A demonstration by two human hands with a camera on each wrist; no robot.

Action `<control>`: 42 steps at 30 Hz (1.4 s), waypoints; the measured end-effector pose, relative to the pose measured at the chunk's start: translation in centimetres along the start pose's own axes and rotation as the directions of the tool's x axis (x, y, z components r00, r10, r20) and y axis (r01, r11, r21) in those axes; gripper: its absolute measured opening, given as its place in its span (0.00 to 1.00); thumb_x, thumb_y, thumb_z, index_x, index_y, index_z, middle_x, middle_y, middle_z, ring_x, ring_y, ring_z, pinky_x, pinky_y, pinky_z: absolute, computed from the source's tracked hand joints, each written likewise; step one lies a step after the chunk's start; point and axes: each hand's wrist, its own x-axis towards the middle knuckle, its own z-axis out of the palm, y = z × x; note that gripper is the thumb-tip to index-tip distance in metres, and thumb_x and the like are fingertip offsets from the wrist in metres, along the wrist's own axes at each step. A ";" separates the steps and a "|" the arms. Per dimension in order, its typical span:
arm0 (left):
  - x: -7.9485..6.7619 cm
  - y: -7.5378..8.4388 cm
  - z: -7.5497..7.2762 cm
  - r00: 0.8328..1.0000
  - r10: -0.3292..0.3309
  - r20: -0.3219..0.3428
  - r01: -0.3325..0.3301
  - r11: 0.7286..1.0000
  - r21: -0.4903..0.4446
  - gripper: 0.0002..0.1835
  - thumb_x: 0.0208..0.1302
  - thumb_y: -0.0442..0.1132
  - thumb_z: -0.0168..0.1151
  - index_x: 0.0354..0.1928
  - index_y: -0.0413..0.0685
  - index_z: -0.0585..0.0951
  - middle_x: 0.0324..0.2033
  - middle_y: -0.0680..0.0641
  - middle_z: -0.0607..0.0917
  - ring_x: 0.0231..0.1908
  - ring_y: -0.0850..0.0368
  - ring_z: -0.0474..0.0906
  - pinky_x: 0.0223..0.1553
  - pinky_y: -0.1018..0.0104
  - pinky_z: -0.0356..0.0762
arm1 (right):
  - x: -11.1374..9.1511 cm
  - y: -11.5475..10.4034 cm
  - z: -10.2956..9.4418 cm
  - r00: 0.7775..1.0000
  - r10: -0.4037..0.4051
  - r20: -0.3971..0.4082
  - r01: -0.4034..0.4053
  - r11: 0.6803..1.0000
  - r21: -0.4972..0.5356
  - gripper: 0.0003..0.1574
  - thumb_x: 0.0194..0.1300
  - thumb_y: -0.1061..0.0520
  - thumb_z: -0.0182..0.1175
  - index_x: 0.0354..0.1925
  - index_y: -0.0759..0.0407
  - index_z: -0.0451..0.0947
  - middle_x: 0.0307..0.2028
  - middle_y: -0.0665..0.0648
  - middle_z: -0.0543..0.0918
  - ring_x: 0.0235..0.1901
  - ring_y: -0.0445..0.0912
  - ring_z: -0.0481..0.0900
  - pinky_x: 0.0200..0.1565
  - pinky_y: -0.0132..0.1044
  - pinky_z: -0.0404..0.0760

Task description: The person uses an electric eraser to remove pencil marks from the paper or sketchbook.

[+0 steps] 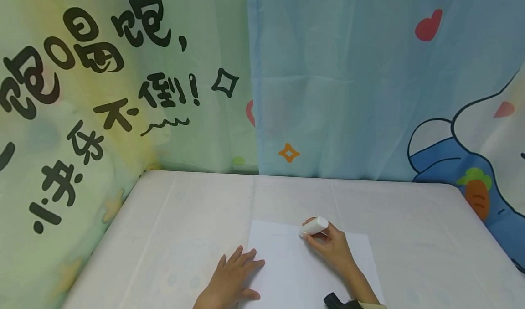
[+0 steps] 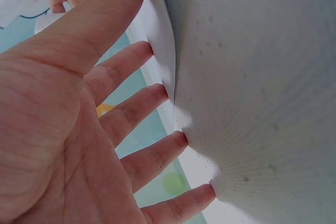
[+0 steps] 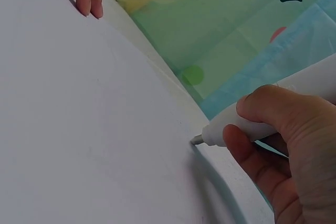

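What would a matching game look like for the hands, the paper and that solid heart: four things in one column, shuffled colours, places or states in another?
1. Right hand
2. Left hand
3. Paper
4. Solid heart

A. Red, on the blue backdrop
B. Spread out at the paper's left edge
C. Gripping the white pen-like tool
D. White, lying on the table

Pairs: 1-C, 2-B, 3-D, 4-A

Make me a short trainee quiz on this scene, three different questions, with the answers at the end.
1. Which hand holds the white pen-like tool?
2. True or false: the left hand is clenched in a fist.
3. The tool's tip is nearest which edge of the white sheet?
A) near
B) far
C) left

Key:
1. The right hand.
2. False; its fingers are spread.
3. B
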 end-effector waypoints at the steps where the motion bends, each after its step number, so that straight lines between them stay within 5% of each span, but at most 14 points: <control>1: 0.0 0.0 0.0 1.000 0.000 0.000 0.000 1.000 0.002 0.38 0.49 0.58 0.69 0.63 0.55 0.74 0.66 0.45 0.73 0.66 0.37 0.65 0.55 0.31 0.69 | 0.0 0.0 0.0 1.000 0.000 0.001 0.000 1.000 0.000 0.23 0.46 0.82 0.66 0.44 0.76 0.76 0.39 0.74 0.81 0.43 0.30 0.80 0.41 0.24 0.81; 42: 0.0 0.1 -0.1 1.000 -0.016 0.019 0.016 1.000 -0.005 0.38 0.49 0.57 0.70 0.64 0.55 0.74 0.66 0.46 0.73 0.67 0.38 0.64 0.57 0.32 0.68 | 0.0 -0.1 0.0 1.000 0.017 0.023 -0.017 1.000 -0.007 0.23 0.48 0.81 0.66 0.45 0.75 0.76 0.40 0.73 0.81 0.44 0.30 0.80 0.41 0.23 0.81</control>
